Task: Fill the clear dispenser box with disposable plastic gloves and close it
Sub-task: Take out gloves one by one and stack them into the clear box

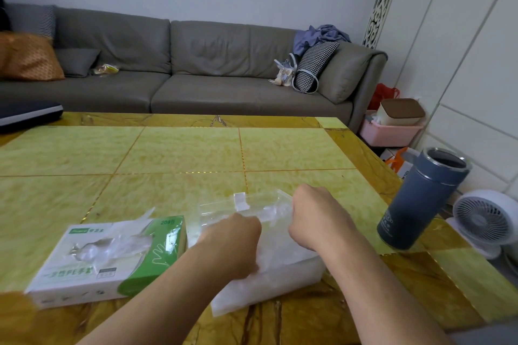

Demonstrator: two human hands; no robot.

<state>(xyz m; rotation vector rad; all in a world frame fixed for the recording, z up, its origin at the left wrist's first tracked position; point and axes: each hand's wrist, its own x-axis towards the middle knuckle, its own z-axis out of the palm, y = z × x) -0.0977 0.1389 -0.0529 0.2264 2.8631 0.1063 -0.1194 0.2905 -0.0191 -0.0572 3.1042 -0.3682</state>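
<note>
The clear dispenser box (283, 286) sits on the table in front of me, its lid (252, 202) raised at the far side, and it holds a wad of thin plastic gloves (276, 217). My left hand (232, 244) is over the box's left side, fingers curled down into the gloves. My right hand (316, 216) is at the box's right side, fingers curled on the plastic. The fingertips of both hands are hidden. A white-and-green glove carton (112, 258) lies to the left, with gloves sticking out of its opening.
A blue-grey flask (420, 199) stands open near the table's right edge (372, 165). A small white fan (482, 221) is on the floor beyond it. A grey sofa (196, 64) runs along the far side of the table.
</note>
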